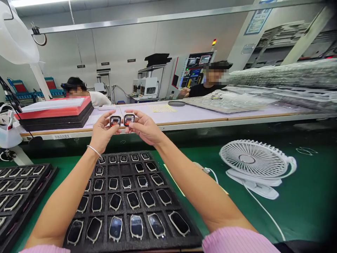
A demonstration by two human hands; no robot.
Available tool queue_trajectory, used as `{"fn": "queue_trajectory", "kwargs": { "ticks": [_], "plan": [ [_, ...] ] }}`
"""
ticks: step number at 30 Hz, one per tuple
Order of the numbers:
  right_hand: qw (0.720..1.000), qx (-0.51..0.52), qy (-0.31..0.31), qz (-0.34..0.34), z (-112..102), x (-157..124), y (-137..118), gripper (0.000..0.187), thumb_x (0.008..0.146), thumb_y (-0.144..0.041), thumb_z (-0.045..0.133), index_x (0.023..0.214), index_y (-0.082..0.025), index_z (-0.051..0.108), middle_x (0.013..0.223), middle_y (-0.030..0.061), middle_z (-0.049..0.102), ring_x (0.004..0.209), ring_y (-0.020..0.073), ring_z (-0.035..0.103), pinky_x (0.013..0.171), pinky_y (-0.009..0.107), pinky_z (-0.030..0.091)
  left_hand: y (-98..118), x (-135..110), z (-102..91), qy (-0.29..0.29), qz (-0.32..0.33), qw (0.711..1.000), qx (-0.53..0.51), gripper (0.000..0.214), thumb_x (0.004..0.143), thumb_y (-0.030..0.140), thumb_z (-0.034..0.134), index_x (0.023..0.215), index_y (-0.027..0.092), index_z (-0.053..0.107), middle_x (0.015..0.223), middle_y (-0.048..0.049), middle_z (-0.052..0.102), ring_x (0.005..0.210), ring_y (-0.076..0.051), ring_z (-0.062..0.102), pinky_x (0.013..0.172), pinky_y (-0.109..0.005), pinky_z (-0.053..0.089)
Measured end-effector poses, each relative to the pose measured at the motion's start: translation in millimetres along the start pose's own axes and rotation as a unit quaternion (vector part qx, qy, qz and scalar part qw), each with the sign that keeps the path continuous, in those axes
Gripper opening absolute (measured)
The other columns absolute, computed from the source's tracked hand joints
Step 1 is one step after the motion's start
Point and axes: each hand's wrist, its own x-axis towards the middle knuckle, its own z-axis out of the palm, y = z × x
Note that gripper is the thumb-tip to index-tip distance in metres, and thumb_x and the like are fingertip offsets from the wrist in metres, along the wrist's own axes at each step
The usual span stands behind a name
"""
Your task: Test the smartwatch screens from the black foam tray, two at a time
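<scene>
My left hand [103,130] grips a smartwatch case [115,121] between thumb and fingers, its lit screen turned toward me. A second watch case [129,119], also lit, is pinched in my right hand [144,128]. Both are held up side by side, a small gap apart, above the far edge of the bench. Below my forearms lies a black foam tray [123,211] with rows of strapless watch cases in its compartments. Two neighbouring compartments [121,170] in the second row from the back hold no watch. The backs of both watches are hidden.
Another foam tray [23,196] of watches sits at the left. A white clip-on fan [247,160] stands on the green mat [302,207] at right, its cable trailing forward. A raised shelf [184,121] carries red and black stacks [55,112] and plastic-wrapped trays [226,102]. Two people sit beyond.
</scene>
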Motion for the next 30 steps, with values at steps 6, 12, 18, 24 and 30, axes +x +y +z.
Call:
{"fn": "queue_trajectory", "kwargs": {
  "ticks": [6,12,18,24,30],
  "plan": [
    [0.994,0.051,0.035,0.093,3.4,-43.1,57.2,0.053,0.068,-0.010,0.066,0.119,-0.021,0.056,0.082,-0.0009,0.068,0.070,0.0141,0.066,0.066,0.028,0.052,-43.6,-47.2,-17.1,0.011,-0.112,0.994,0.012,0.064,0.064,0.017,0.077,0.125,0.018,0.058,0.096,-0.0031,0.070,0.064,-0.011,0.068,0.067,-0.026,0.059],
    [0.983,0.090,0.045,0.156,8.6,-78.5,101.8,0.050,0.068,-0.011,0.066,0.117,-0.021,0.058,0.081,-0.0014,0.069,0.068,0.0147,0.068,0.064,0.029,0.053,-74.1,-86.1,-34.0,0.007,-0.194,0.980,0.034,0.060,0.067,0.020,0.076,0.124,0.017,0.059,0.101,-0.0049,0.069,0.064,-0.011,0.069,0.067,-0.028,0.060],
    [0.973,0.113,0.047,0.196,5.3,-92.3,121.3,0.042,0.076,-0.023,0.074,0.115,-0.021,0.060,0.080,-0.0005,0.070,0.068,0.0156,0.070,0.063,0.029,0.053,-92.1,-98.0,-40.4,0.013,-0.223,0.974,0.048,0.053,0.068,0.025,0.078,0.117,0.017,0.062,0.098,-0.0038,0.070,0.059,-0.010,0.067,0.060,-0.025,0.058],
    [0.972,0.107,0.039,0.204,2.2,-95.1,126.3,0.039,0.080,-0.030,0.075,0.115,-0.021,0.060,0.077,-0.0008,0.070,0.066,0.0147,0.070,0.061,0.027,0.053,-93.6,-100.5,-40.1,0.011,-0.229,0.972,0.048,0.048,0.069,0.029,0.079,0.114,0.017,0.063,0.095,-0.0034,0.070,0.056,-0.010,0.066,0.056,-0.024,0.057],
    [0.973,0.127,0.031,0.188,-0.8,-98.8,128.1,0.044,0.077,-0.024,0.077,0.117,-0.021,0.058,0.083,-0.0010,0.070,0.068,0.0131,0.070,0.064,0.025,0.053,-90.9,-103.3,-38.6,-0.001,-0.237,0.971,0.039,0.052,0.071,0.026,0.078,0.120,0.018,0.061,0.102,-0.0048,0.068,0.063,-0.014,0.072,0.065,-0.029,0.062]
  ]
}}
